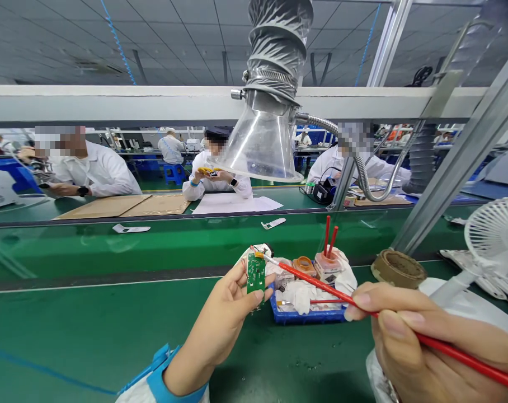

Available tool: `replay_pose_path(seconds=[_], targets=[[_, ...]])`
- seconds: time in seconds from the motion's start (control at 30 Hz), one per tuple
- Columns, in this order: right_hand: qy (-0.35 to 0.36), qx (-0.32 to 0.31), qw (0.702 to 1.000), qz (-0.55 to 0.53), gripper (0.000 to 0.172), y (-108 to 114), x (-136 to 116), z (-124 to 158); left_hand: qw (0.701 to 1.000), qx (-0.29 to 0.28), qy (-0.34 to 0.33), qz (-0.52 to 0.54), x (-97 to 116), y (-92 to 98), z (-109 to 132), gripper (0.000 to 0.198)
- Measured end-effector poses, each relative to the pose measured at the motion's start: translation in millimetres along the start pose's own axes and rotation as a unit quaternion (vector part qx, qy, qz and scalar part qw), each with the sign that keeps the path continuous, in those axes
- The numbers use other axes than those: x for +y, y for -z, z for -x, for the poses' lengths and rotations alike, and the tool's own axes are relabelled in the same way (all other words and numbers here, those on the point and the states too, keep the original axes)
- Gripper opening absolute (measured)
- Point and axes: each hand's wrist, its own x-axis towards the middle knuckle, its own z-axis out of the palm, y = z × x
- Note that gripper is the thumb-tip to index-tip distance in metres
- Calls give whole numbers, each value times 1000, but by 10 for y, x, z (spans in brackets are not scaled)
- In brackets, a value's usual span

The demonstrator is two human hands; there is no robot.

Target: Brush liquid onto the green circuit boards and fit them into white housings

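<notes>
No words, numbers or signs can be read anywhere here. The green circuit board point(256, 272) carries pale markings, but they are too small to make out.

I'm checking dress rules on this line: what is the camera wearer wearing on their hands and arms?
Both hands are bare, with no gloves. The left hand has a bright blue cuff at the wrist, ending a white left sleeve. The right hand shows a white right sleeve below it.
</notes>
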Motion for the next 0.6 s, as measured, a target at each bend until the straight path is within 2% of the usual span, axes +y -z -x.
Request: replay_pose_path(seconds=[0.2,0.47,0.53,0.6], targets=[[55,-97,993,30,33,121,-93,-119,1000,2,7,15,7,5,22,44],[64,-170,980,83,35,207,-85,-148,999,-29,22,19,-22,14,5,41],[68,-161,979,101,34,222,-35,-145,999,-26,24,20,2,15,10,42],[54,-125,985,103,31,241,16,-118,999,-18,25,21,34,16,21,44]])
